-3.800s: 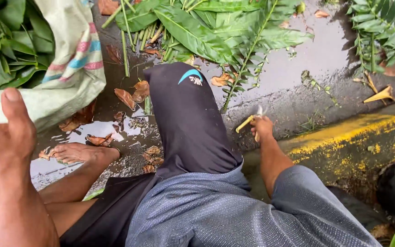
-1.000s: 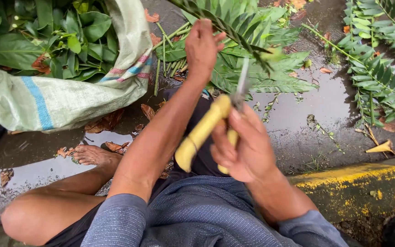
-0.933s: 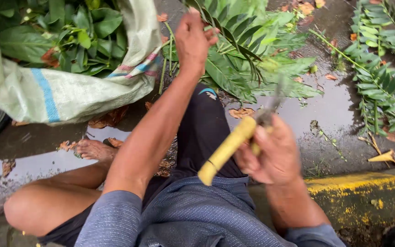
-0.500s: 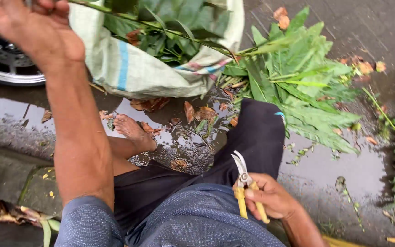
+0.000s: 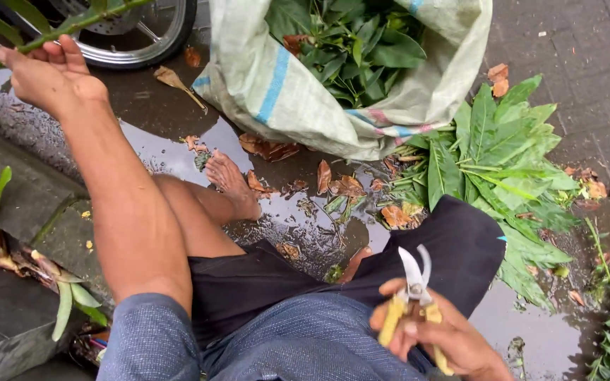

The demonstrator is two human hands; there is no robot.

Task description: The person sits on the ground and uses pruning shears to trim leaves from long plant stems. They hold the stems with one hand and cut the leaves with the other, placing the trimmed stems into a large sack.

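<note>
Shears (image 5: pixel 414 293), yellow-handled, blades apart, gripped in right hand (image 5: pixel 439 339) below sack (image 5: pixel 284 92). Left hand (image 5: pixel 51 74) clamped on leafy stem (image 5: pixel 51 32), left of sack; stem likely light, whippy, best held mid-length.

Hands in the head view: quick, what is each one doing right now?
Left hand: closed on a green stem, raised at upper left.
Right hand: closed on yellow-handled pruning shears, blades apart, over the lap.
</note>
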